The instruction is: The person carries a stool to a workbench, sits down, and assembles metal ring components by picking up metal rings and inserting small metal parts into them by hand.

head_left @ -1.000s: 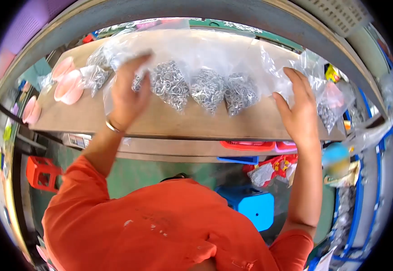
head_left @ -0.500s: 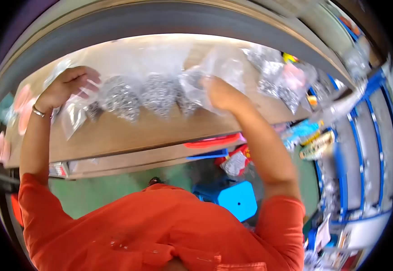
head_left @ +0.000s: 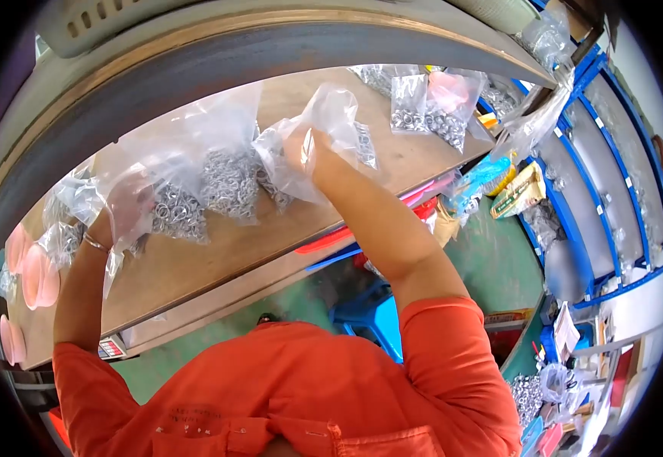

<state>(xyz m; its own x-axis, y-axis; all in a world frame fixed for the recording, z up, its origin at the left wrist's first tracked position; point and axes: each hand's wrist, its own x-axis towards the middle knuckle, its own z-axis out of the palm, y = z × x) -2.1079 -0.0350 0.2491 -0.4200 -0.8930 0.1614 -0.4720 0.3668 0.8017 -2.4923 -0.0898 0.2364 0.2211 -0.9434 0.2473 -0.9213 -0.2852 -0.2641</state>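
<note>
My left hand (head_left: 130, 199) is at the left of the wooden table, behind a loose sheet of clear plastic that blurs its fingers. Right beside it sits a clear bag of metal rings (head_left: 177, 213). A second bag of rings (head_left: 229, 183) stands against that one, its empty upper part spread toward the back. My right hand (head_left: 305, 152) is closed in the folds of another clear plastic bag (head_left: 337, 114), which hides the fingertips. Between the hands, a narrower bag of rings (head_left: 273, 189) shows under this plastic.
Smaller bags of rings (head_left: 408, 107) lie at the table's far right. Pink bowls (head_left: 40, 276) stand at the left end. A shelf edge (head_left: 270, 47) overhangs the back. Below are a blue stool (head_left: 381, 320) and a red tray (head_left: 324, 241). Blue racks (head_left: 587, 190) rise at the right.
The view has turned, so the table slants more. My left hand, uncovered with fingers spread before, is now behind clear plastic. My right hand remains in its bag.
</note>
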